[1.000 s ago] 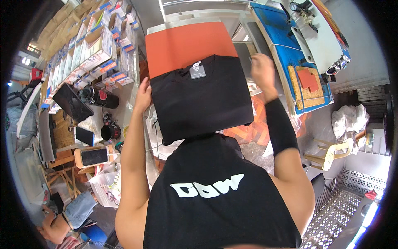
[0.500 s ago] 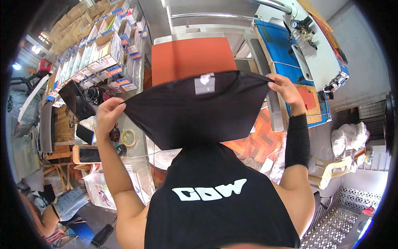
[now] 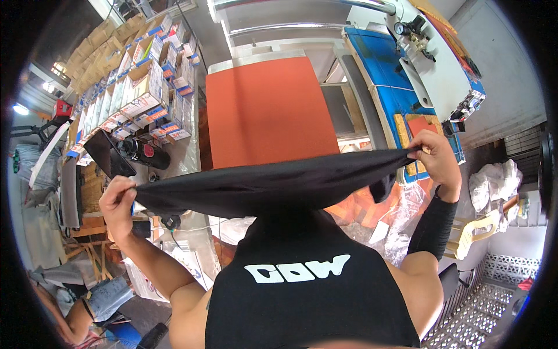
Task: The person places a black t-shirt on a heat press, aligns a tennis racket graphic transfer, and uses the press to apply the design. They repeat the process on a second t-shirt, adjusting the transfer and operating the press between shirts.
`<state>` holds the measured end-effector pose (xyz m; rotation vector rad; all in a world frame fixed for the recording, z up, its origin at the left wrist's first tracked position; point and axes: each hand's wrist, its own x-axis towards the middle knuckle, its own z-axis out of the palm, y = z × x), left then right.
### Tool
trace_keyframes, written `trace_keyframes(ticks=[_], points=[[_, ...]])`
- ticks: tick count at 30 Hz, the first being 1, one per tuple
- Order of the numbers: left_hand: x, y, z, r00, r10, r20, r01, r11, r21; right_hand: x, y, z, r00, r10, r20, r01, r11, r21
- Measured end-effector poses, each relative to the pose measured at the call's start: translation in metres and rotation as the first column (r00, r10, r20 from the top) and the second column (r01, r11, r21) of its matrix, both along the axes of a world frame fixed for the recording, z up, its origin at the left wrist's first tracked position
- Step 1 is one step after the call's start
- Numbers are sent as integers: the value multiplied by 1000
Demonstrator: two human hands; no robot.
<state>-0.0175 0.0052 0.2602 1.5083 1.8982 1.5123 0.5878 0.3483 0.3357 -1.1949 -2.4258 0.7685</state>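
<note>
Over the near edge of the orange press pad (image 3: 270, 110), black shirt (image 3: 273, 183) is now stretched flat and wide; a second ago it hung folded. Left hand (image 3: 118, 200) and right hand (image 3: 437, 160) each pinch a corner, grip clenched. Looks ready for laying onto the pad.

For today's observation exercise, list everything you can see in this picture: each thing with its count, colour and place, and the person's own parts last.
Garment: one, black, stretched flat between both hands, in front of the pad.
Press pad: one, orange, centre, on a metal stand.
Boxes: many, mostly white, blue and brown, in rows on the table at left.
Machine: one, white, on a blue bench, upper right.
Plastic chair: one, cream, right.
Plastic bags: a few, white, far right.
Left hand: grips the garment's left edge.
Right hand: grips its right edge; black sleeve on the forearm.
</note>
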Motion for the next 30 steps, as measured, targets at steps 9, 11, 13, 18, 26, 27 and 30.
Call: trace_keyframes(ticks=[9, 11, 13, 18, 26, 27, 30], points=[[1, -20, -3, 975, -172, 143, 129, 954, 272, 0, -10, 7, 979, -23, -203, 43, 995, 92], [3, -25, -4, 976, -140, 168, 88, 954, 286, 4, -13, 4, 936, 10, -351, -25, 999, -36], [4, -28, -6, 977, -127, 169, 84, 967, 242, 5, -17, 1, 984, -117, -138, 101, 988, -113], [-5, -28, 20, 1000, -17, -15, 19, 981, 192, 12, -18, 35, 970, -176, -167, 184, 982, 33], [-97, 117, 109, 928, 270, -256, -282, 959, -8, -36, 121, 123, 998, -9, 61, -2, 982, 191], [-107, 141, 108, 961, 179, -211, -179, 984, 19, -46, 143, 125, 995, 70, 69, -83, 976, 201], [-135, 207, 98, 955, 167, -245, -200, 973, -116, -86, 206, 103, 996, 81, 31, -87, 951, 298]])
